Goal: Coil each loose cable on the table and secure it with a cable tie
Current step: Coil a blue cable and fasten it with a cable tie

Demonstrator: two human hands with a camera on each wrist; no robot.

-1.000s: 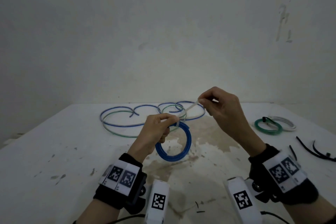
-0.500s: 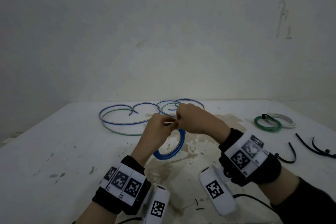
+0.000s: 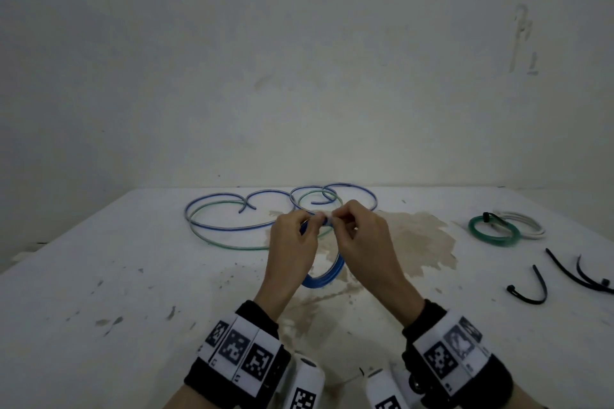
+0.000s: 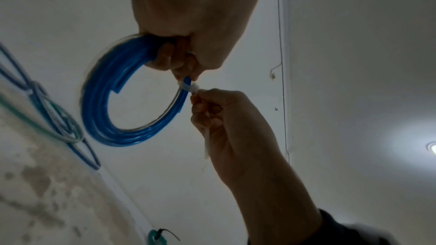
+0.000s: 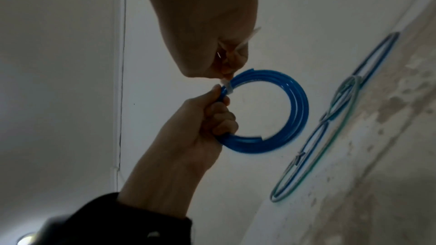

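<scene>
A blue cable coil (image 3: 324,277) hangs upright above the table, gripped at its top by my left hand (image 3: 310,226). In the left wrist view the coil (image 4: 106,118) has several turns, with a white cable tie (image 4: 190,87) wrapped round it just beyond my left fingers. My right hand (image 3: 339,221) meets the left one and pinches the tie at its head; the tie's tail (image 4: 206,142) runs back along that palm. The right wrist view shows the same tie (image 5: 227,88) and coil (image 5: 299,103).
Loose blue and green cables (image 3: 232,232) lie in big loops at the back of the white table (image 3: 133,309). A tied green coil (image 3: 493,231) and a white coil (image 3: 525,222) lie at the right, with black cable ties (image 3: 531,289) nearer the front.
My right hand, which held the tie's tail stretched up to the right, has come down and left to meet my left hand at the coil. The coil stays in my left hand.
</scene>
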